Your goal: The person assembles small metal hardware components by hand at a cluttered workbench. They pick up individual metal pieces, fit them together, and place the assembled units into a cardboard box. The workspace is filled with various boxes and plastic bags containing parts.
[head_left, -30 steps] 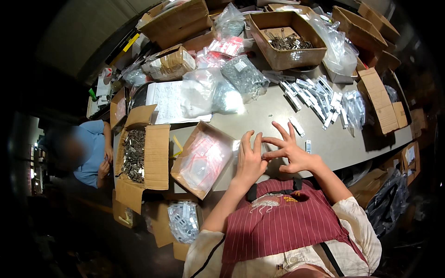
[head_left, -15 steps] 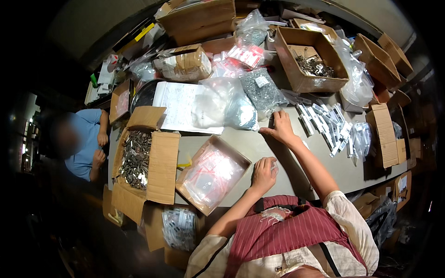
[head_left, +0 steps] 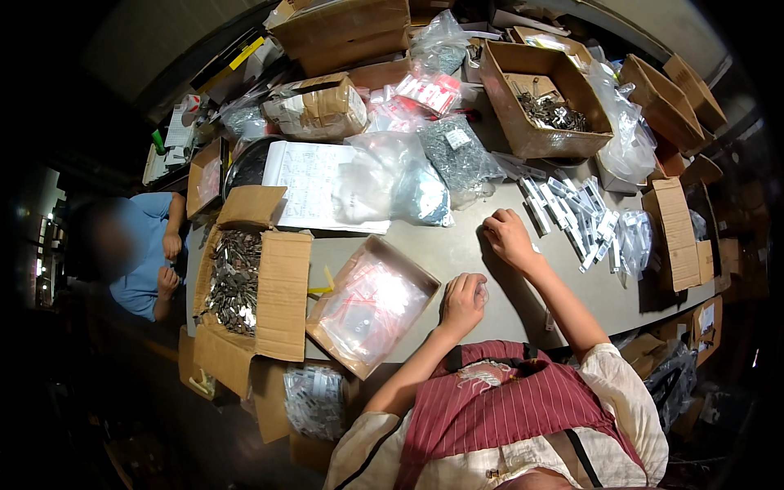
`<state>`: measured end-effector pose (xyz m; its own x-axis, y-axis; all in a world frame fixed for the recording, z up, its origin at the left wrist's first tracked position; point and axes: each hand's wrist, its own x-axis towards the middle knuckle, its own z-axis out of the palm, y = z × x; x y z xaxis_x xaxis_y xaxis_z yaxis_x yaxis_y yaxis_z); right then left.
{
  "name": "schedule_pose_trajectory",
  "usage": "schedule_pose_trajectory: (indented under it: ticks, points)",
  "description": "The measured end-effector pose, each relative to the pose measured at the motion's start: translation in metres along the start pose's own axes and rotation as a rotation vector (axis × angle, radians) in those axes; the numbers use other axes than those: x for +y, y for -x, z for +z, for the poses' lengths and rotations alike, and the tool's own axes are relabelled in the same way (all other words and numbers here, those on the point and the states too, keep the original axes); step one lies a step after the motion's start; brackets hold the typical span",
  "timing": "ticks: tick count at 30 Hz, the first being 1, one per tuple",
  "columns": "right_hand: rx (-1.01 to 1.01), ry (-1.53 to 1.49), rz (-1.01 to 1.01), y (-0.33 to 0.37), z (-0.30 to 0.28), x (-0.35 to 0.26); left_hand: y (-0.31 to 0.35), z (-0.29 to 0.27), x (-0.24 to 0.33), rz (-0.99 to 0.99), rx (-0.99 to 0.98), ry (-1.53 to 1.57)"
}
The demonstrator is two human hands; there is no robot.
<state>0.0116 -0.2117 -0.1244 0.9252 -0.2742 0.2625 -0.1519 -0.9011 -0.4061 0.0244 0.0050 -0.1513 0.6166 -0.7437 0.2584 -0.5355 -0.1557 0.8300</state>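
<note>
At centre, the left hand (head_left: 464, 302) and right hand (head_left: 510, 238) curled, grips unclear; right of centre, bars (head_left: 560, 212) lay loose, unbagged.

Hands (head_left: 510, 237) have moved apart since a second ago

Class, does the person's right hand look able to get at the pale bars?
Probably yes: the bars lie close to the right hand, with only tabletop showing between them.
</note>
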Motion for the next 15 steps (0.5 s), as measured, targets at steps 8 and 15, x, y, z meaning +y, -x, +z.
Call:
schedule_pose_trajectory:
  ticks: [8, 15]
  points:
    - [-0.108, -0.179, 0.036, 0.065, -0.016, -0.001, -0.001, -0.004, 0.005, 0.039, 0.005, -0.043]
    - [-0.198, -0.139, -0.01, 0.089, -0.022, -0.013, 0.003, 0.0, 0.004, 0.049, 0.088, -0.053]
